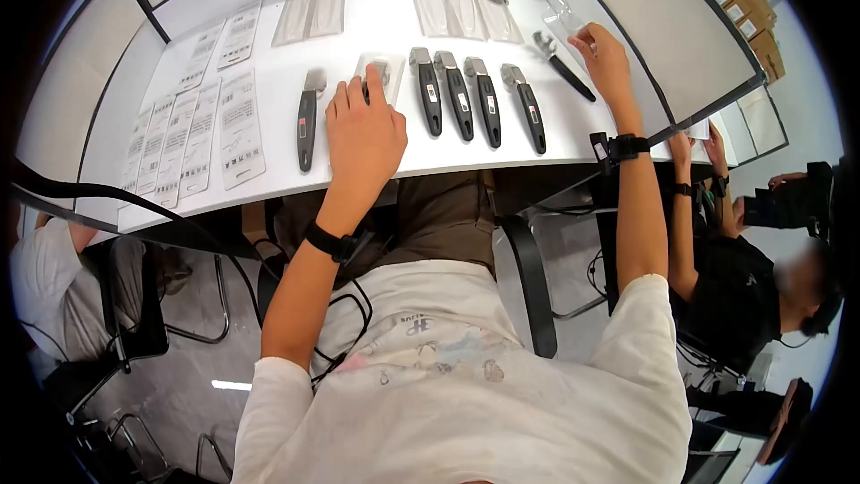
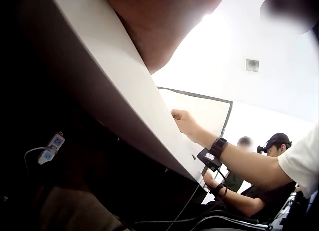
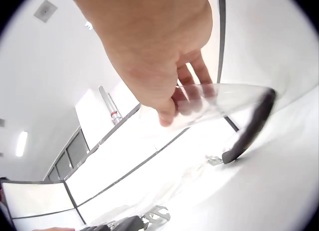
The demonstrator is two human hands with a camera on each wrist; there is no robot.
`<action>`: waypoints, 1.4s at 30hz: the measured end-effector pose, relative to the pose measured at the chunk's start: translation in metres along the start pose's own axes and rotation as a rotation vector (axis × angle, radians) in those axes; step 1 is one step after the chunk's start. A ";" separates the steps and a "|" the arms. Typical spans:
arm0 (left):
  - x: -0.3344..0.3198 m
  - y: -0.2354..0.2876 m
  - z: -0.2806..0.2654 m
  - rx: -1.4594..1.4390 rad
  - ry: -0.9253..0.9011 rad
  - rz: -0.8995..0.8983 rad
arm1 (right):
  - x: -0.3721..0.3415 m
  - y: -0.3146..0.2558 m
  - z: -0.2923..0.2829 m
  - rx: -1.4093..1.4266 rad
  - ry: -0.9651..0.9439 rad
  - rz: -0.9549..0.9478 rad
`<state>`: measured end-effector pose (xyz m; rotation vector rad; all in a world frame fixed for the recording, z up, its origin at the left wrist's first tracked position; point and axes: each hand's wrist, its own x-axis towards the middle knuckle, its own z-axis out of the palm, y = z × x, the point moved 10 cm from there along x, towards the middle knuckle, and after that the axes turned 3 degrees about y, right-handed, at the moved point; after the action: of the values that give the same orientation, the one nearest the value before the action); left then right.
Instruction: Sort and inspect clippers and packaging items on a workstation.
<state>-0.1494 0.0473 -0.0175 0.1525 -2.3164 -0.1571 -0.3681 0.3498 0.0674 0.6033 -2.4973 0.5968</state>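
Note:
My left hand [image 1: 365, 139] lies over a clear blister shell [image 1: 394, 67] with a metal-headed tool in it, fingers extended and the index fingertip on it. In the left wrist view only the wrist or palm side shows; the fingers are hidden. At the right, my right hand [image 1: 602, 63] pinches a clear plastic shell [image 3: 229, 96] between thumb and fingers. Below it lies a black-handled tool [image 1: 571, 78] with a metal head. Several similar tools [image 1: 454, 94] lie in a row between my hands, one set apart [image 1: 524, 108]. Another tool [image 1: 307, 130] lies left of my left hand.
Printed backing cards [image 1: 240, 125] cover the table's left side. Clear shells [image 1: 309, 13] lie at the back left, and more shells [image 1: 448, 13] at the back middle. White partition panels [image 1: 663, 27] enclose the table [image 1: 269, 166]. Another person [image 1: 735, 287] sits to the right.

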 end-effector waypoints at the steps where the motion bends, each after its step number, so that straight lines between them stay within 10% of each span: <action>1: 0.000 0.001 -0.001 -0.007 0.011 0.011 | -0.002 -0.007 0.000 -0.052 -0.052 -0.035; 6: 0.001 -0.001 0.002 -0.050 -0.035 -0.015 | -0.008 0.014 0.036 -0.009 -0.230 0.029; 19: 0.001 -0.001 0.003 -0.010 -0.042 -0.022 | 0.013 0.056 0.012 -0.339 0.038 0.282; 26: 0.000 -0.002 0.005 -0.030 -0.061 -0.031 | 0.025 0.058 0.008 -0.159 0.098 0.101; 42: -0.002 -0.002 0.005 -0.023 -0.055 -0.032 | -0.014 0.075 0.058 -0.166 -0.235 0.297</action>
<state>-0.1522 0.0457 -0.0226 0.1756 -2.3669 -0.2059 -0.4163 0.3847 -0.0072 0.2525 -2.8509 0.4364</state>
